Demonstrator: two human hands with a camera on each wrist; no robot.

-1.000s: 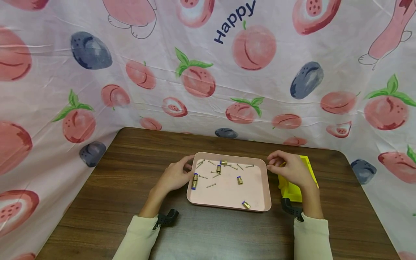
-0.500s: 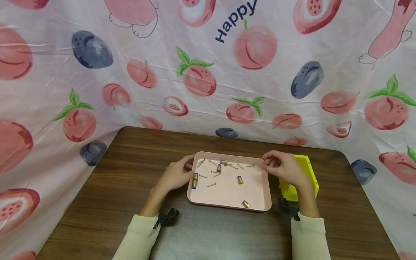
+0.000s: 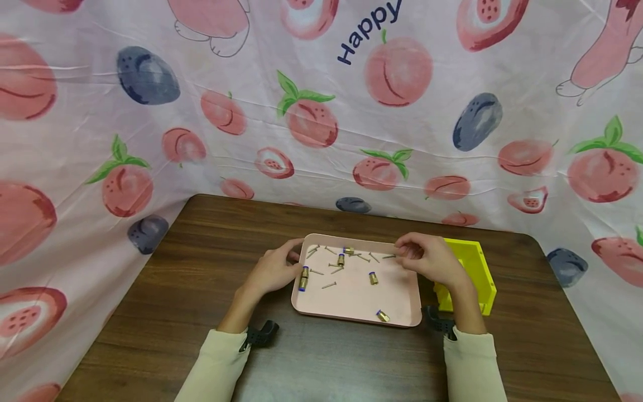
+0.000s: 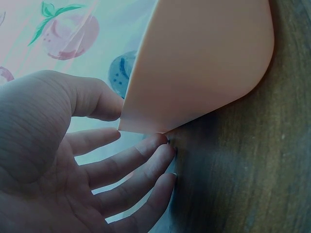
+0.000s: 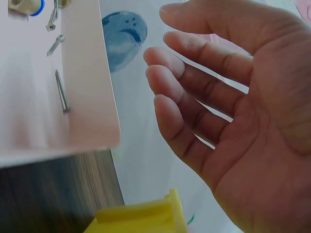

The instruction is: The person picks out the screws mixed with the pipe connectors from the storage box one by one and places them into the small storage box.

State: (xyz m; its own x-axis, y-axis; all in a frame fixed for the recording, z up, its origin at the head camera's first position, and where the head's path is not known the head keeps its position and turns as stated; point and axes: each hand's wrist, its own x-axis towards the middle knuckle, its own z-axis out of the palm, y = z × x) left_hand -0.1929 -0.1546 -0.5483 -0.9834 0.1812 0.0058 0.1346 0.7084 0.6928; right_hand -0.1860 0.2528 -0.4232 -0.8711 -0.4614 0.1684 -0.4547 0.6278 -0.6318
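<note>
A pale pink tray point(image 3: 346, 301) on the table holds several screws point(image 3: 329, 285) and several brass pneumatic fittings point(image 3: 373, 278) with blue collars. At its left side my left hand point(image 3: 273, 271) holds the rim; in the left wrist view the thumb point(image 4: 99, 99) overlaps the rim edge while other fingertips meet the outer wall and underside. My right hand point(image 3: 432, 259) hovers at the tray's back right corner, near a lone screw point(image 3: 389, 256). Its fingers point(image 5: 170, 116) are loosely bent with nothing between them in the right wrist view.
A yellow plastic bin point(image 3: 477, 273) stands right of the tray, partly behind the right hand and forearm. Brown wood table point(image 3: 201, 251) lies beneath everything. A fruit-print cloth point(image 3: 311, 184) hangs around the back and sides.
My right hand has moved left from beside the yellow bin to over the tray's back right corner. The left hand stays at the rim, and the tray's contents look unchanged.
</note>
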